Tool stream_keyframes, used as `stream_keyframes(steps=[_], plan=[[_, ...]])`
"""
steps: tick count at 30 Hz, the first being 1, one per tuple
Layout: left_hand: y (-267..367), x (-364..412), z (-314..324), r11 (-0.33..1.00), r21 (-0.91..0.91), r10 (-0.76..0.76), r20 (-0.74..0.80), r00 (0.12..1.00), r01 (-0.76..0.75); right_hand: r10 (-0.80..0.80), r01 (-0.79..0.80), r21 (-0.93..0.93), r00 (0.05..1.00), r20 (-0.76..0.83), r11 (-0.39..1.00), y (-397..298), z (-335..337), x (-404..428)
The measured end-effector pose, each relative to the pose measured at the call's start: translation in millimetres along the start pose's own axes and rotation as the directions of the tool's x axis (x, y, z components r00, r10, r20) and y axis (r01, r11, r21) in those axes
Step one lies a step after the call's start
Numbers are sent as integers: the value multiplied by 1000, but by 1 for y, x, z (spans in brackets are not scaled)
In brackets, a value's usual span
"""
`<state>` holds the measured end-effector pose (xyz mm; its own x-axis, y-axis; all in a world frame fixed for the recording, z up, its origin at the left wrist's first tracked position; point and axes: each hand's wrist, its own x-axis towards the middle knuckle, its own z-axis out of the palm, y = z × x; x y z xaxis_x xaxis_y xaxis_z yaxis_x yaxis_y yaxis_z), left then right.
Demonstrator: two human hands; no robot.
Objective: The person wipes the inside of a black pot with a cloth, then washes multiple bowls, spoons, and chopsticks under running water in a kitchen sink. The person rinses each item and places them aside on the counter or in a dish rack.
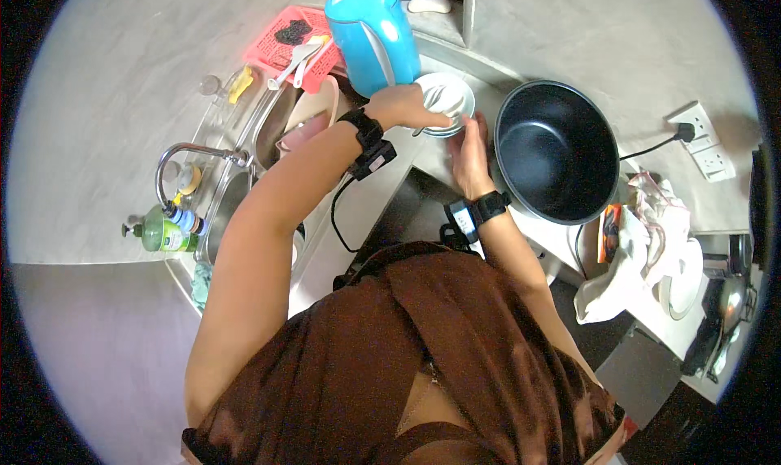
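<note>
A small stack of white bowls [468,99] sits on the counter in front of me, with white spoons [444,100] lying in the top one. My left hand [406,106] reaches across the bowls' near left side, its fingers over the rim. A dark tip, perhaps a utensil handle, pokes out beneath it; whether the hand grips something is hidden. At the near right edge, my right hand [473,154] has its thumb on the rim and its fingers along the outside. Both wrists wear black straps with small devices.
Behind the bowls stands a blue electric kettle [372,38], beside a pink plastic basket [268,47] with utensils. A large black pot [556,154] is close on the right. The steel sink [223,212], faucet [189,147] and green soap bottle [161,230] are left. White cloths [622,282] lie right.
</note>
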<state>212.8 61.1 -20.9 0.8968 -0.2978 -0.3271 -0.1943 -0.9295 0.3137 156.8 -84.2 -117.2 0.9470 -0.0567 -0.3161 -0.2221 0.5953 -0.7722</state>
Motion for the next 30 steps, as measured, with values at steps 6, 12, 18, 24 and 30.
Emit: stream_keyframes(steps=[6,12,18,24,30], plan=[[8,9,-1,997,63,-48,188,981,37,-160,142,105,969,190,984,15,0,30],[-14,13,11,996,-1,88,173,981,-89,-112,103,148,992,57,984,27,5,35],[-16,20,9,985,-157,115,288,951,-72,-210,205,-176,978,-11,963,28,7,28],[10,14,6,988,-14,-146,171,974,151,-193,194,-55,981,24,980,32,9,32],[-3,-4,42,985,-17,-175,-66,982,175,-175,172,94,984,24,981,26,31,19]])
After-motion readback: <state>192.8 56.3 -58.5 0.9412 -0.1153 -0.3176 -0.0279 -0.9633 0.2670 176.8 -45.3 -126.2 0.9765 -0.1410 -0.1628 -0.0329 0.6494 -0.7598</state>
